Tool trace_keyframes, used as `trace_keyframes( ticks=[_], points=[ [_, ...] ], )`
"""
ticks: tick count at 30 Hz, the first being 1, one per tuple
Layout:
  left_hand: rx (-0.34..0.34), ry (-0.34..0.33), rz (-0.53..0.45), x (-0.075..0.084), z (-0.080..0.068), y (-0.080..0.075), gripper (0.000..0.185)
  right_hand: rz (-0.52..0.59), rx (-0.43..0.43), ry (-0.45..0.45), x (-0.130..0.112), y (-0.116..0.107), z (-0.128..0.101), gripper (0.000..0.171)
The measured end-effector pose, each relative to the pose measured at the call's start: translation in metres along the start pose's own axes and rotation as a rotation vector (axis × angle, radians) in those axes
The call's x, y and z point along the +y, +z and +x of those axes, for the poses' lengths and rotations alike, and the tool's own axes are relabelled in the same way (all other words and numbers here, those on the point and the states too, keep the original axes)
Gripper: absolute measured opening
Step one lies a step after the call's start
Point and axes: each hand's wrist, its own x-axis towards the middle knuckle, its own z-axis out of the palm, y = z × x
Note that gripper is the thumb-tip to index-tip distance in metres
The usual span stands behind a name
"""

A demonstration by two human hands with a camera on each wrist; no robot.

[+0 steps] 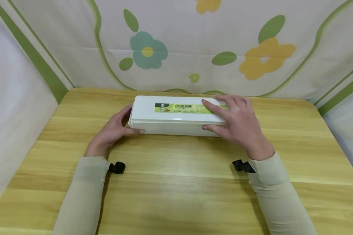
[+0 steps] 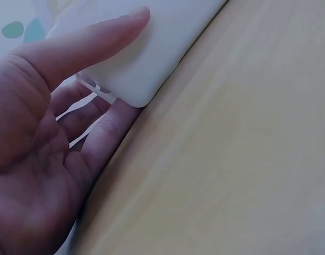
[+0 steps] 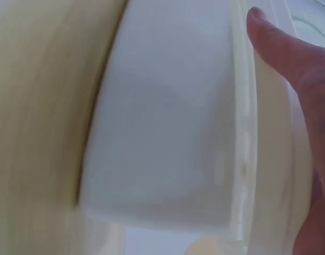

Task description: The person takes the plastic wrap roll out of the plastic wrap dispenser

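A long white plastic box (image 1: 176, 125) with a green label (image 1: 179, 108) on its lid lies across the far middle of a wooden table (image 1: 176, 186). My left hand (image 1: 113, 130) cups the box's left end, thumb along the front wall and fingers round the end. The left wrist view shows that thumb (image 2: 83, 48) lying on the box (image 2: 157, 53). My right hand (image 1: 238, 124) lies over the right end, fingers spread on the lid and thumb against the front rim. In the right wrist view the thumb (image 3: 290, 58) touches the lid rim of the box (image 3: 168, 133).
A flowered cloth backdrop (image 1: 176, 42) hangs right behind the table, and white cloth closes off both sides. Black wrist mounts (image 1: 117, 167) (image 1: 243, 166) sit on both sleeves. Bare wood stretches between the box and the near edge.
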Motion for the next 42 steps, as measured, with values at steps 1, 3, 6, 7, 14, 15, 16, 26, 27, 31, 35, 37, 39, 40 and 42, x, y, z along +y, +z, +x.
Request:
trace_keyframes(
  ticks=[1, 3, 6, 7, 14, 15, 16, 26, 27, 31, 35, 37, 39, 40, 42],
  points=[
    [0.000, -0.004, -0.001, 0.000, 0.000, 0.000, 0.109, 0.008, 0.001, 0.016, 0.002, -0.002, 0.000, 0.078],
    [-0.004, -0.015, -0.004, 0.000, -0.001, -0.002, 0.109, 0.031, 0.011, 0.059, 0.005, -0.005, 0.000, 0.078],
    [-0.016, -0.023, -0.002, -0.001, -0.002, -0.004, 0.110, 0.063, 0.035, 0.130, 0.012, -0.012, -0.002, 0.078],
    [-0.017, -0.024, -0.007, -0.002, -0.002, -0.005, 0.109, 0.072, 0.043, 0.157, 0.014, -0.015, -0.003, 0.078],
    [-0.028, -0.011, -0.039, -0.006, -0.003, -0.008, 0.104, 0.105, 0.076, 0.309, 0.033, -0.031, -0.012, 0.081],
    [-0.031, -0.012, -0.039, -0.006, -0.003, -0.009, 0.104, 0.110, 0.073, 0.327, 0.036, -0.034, -0.014, 0.081],
    [-0.034, -0.012, -0.037, -0.006, -0.003, -0.009, 0.104, 0.113, 0.071, 0.343, 0.040, -0.037, -0.016, 0.080],
    [-0.074, -0.002, -0.056, -0.009, 0.000, -0.008, 0.102, 0.087, -0.021, 0.485, 0.079, -0.047, -0.055, 0.072],
    [-0.076, -0.004, -0.056, -0.009, 0.000, -0.008, 0.102, 0.083, -0.031, 0.489, 0.083, -0.045, -0.059, 0.072],
    [-0.081, -0.007, -0.057, -0.009, -0.001, -0.008, 0.102, 0.087, -0.081, 0.499, 0.095, -0.039, -0.071, 0.070],
    [-0.080, -0.010, -0.063, -0.009, -0.002, -0.010, 0.103, 0.108, -0.147, 0.500, 0.105, -0.033, -0.079, 0.068],
    [-0.077, -0.012, -0.068, -0.009, -0.002, -0.010, 0.103, 0.129, -0.180, 0.507, 0.108, -0.030, -0.081, 0.066],
    [-0.074, -0.015, -0.073, -0.010, -0.002, -0.011, 0.103, 0.160, -0.208, 0.516, 0.109, -0.027, -0.083, 0.064],
    [-0.073, -0.016, -0.074, -0.010, -0.002, -0.011, 0.103, 0.172, -0.218, 0.517, 0.110, -0.025, -0.084, 0.064],
    [-0.073, -0.018, -0.074, -0.010, -0.002, -0.011, 0.103, 0.200, -0.239, 0.515, 0.111, -0.022, -0.086, 0.063]
  ],
)
